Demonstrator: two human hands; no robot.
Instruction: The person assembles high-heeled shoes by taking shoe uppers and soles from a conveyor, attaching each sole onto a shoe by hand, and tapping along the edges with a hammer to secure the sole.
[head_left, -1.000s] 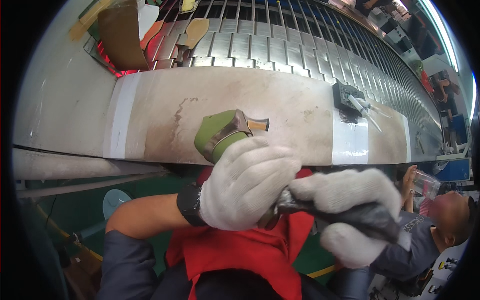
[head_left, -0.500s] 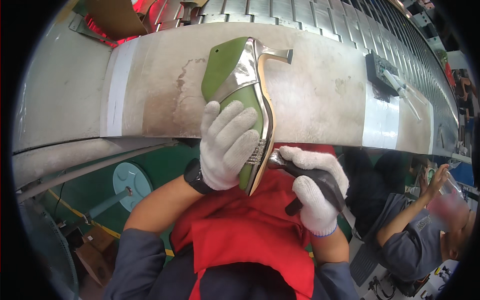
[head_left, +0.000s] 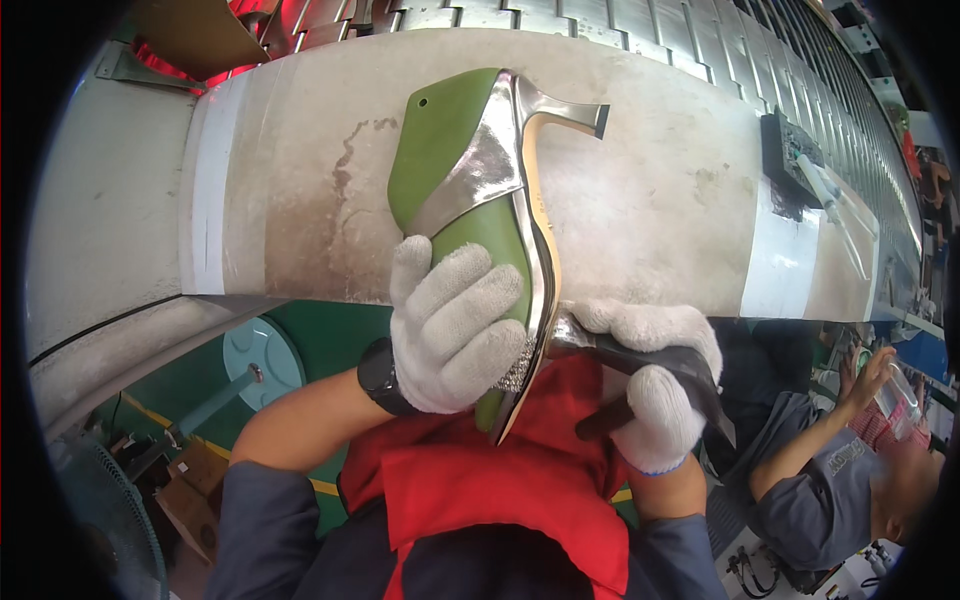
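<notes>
A silver high-heeled shoe [head_left: 483, 150] sits on a green shoe last [head_left: 445, 125], sole edge to the right and toe pointing down toward me. My left hand [head_left: 455, 325], in a white knitted glove, is closed round the forefoot, just left of a sparkling strap [head_left: 517, 368]. In my gloved right hand [head_left: 665, 385] are metal-headed pincers [head_left: 640, 360] with black grips. Their rounded head meets the sole edge near the forefoot; whether the jaws grip anything cannot be made out.
Beneath the heel end is a pale worktop [head_left: 660, 220], with a slatted metal conveyor [head_left: 600, 20] beyond. A dark block with a white tube-like tool [head_left: 820, 190] lies at right. A light-blue round stool [head_left: 265, 360] stands lower left; a co-worker [head_left: 820, 470] sits at right.
The shoe's toe and both hands have come slightly nearer to me. The pincers' head stays against the sole edge, and the view has shifted a little.
</notes>
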